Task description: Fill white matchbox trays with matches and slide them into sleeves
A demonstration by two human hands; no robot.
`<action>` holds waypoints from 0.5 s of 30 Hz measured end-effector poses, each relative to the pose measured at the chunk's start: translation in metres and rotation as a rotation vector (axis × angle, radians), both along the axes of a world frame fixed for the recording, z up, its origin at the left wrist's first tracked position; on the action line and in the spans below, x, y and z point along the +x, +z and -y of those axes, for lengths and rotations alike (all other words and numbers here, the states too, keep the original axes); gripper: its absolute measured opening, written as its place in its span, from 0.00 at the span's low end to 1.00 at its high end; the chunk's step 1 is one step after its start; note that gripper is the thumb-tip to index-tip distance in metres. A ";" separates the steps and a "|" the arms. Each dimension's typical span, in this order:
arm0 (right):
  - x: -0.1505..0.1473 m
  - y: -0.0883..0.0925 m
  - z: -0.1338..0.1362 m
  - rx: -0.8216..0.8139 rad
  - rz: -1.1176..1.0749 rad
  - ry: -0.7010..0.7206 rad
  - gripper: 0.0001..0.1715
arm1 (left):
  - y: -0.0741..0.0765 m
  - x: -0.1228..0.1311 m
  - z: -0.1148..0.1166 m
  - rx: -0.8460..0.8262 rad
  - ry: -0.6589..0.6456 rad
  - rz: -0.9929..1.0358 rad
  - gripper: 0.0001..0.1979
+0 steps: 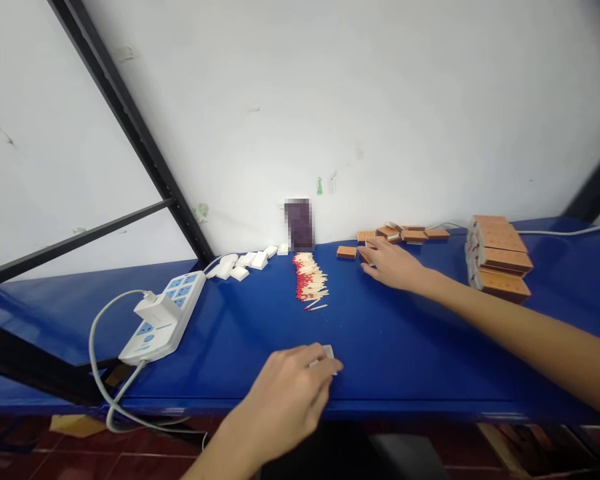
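My left hand (297, 393) is closed around a small white tray (329, 351) near the front edge of the blue table; only part of the tray shows between the fingers. Farther back on the right, my right hand (391, 264) reaches over the small orange matchboxes (414, 235) by the wall. Its fingers touch or cover one box, and its grip is partly hidden. A single orange box (347, 252) lies just left of that hand. Red-tipped matches (310, 277) form a long pile in the middle, with a few loose ones at its near end.
Several white trays (249, 260) lie at the back left. A power strip (167, 313) with a plugged-in adapter and cables sits at the left. Stacked matchbox packs (500, 257) stand at the right. A dark blurred object (300, 225) leans on the wall.
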State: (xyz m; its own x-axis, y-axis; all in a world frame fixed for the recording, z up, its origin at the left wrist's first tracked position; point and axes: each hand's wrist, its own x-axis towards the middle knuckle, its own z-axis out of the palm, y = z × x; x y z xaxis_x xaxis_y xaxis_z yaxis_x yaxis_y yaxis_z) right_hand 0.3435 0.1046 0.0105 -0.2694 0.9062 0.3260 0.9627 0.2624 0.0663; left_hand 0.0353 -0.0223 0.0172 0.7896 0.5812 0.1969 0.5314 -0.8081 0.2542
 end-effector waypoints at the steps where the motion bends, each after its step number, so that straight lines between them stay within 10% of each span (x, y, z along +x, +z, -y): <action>1: -0.001 -0.002 -0.005 -0.021 -0.005 0.009 0.18 | -0.002 0.003 0.007 -0.003 -0.001 -0.001 0.15; 10: -0.020 -0.015 0.065 0.109 -0.059 0.239 0.14 | -0.010 -0.011 0.001 -0.118 0.174 0.398 0.09; 15: -0.064 -0.003 0.061 -0.175 -0.131 0.389 0.17 | -0.010 -0.024 -0.008 -0.255 0.250 0.468 0.18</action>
